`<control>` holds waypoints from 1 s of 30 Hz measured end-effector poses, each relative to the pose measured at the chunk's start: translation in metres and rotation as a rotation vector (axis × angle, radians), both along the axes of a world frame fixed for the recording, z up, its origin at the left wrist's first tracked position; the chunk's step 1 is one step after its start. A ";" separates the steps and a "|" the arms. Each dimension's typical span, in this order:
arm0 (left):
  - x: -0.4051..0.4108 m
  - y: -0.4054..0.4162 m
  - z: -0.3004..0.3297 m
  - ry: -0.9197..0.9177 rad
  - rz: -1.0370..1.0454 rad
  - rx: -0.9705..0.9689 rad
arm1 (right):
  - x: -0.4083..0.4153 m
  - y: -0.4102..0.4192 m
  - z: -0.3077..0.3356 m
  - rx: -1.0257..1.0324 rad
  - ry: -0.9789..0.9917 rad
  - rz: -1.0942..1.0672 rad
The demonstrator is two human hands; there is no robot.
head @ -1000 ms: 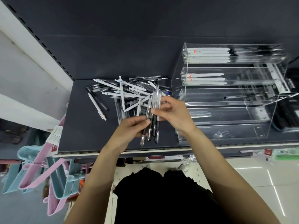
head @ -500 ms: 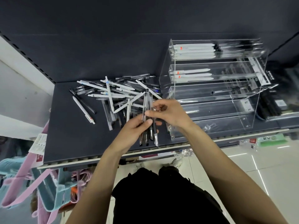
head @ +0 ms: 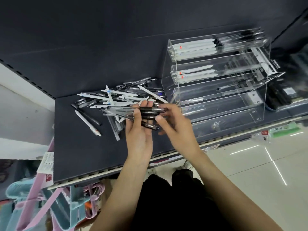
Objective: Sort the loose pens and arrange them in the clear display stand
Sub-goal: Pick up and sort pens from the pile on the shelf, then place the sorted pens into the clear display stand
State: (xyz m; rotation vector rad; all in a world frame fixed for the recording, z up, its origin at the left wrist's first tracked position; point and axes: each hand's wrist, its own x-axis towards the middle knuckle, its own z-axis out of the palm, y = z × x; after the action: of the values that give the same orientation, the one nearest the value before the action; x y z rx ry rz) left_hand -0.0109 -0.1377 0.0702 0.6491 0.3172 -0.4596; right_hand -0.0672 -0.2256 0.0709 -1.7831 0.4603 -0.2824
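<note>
the left hand (head: 139, 132) lies palm up over the middle of the dark shelf (head: 80, 147), its fingers (head: 146, 104) and thumb curled round a bundle (head: 133, 112) of clear pens with black grips. the bundle lies crosswise in the palm, grips toward the right. the right hand (head: 178, 129) is just beside it, its fingers (head: 162, 107) pinching the black-grip ends of the same bundle, thumb pointing left.

behind and to the left of the hands, toward the shelf's back left part, a loose pile (head: 116, 97) of white, clear and black pens lies criss-crossed. the held bundle and the left hand cover the pile's near right part. one white pen (head: 87, 122) lies apart on the pile's left, slanted toward the front edge, with a black pen (head: 88, 116) touching or just beside it.

the stand (head: 216, 80) sits on the right half of the shelf, just right of the pile, with stepped clear troughs. the top trough holds white pens (head: 193, 46) at its left and black ones (head: 240, 39) at its right; the second holds a few white pens (head: 195, 72). the lower troughs are hard to read through the glare.

a dark box (head: 283, 95) stands right of the stand. pink and blue hangers (head: 33, 205) hang below the shelf's front left corner.
</note>
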 end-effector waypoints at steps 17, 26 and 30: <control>-0.029 -0.076 0.004 -0.251 -0.166 0.390 | -0.030 -0.104 0.003 0.237 -0.002 0.012; -0.071 -0.189 0.007 -0.218 -0.178 0.553 | -0.065 -0.235 0.013 -0.152 -0.018 0.137; -0.082 -0.224 0.009 -0.179 -0.138 0.552 | -0.070 -0.304 0.019 -0.436 -0.070 0.015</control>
State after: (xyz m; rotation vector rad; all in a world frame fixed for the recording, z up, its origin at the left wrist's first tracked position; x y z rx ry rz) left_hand -0.0925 -0.3620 0.0788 1.2488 0.2294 -0.4431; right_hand -0.1371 -0.5301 0.0899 -2.1911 0.3522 -0.4605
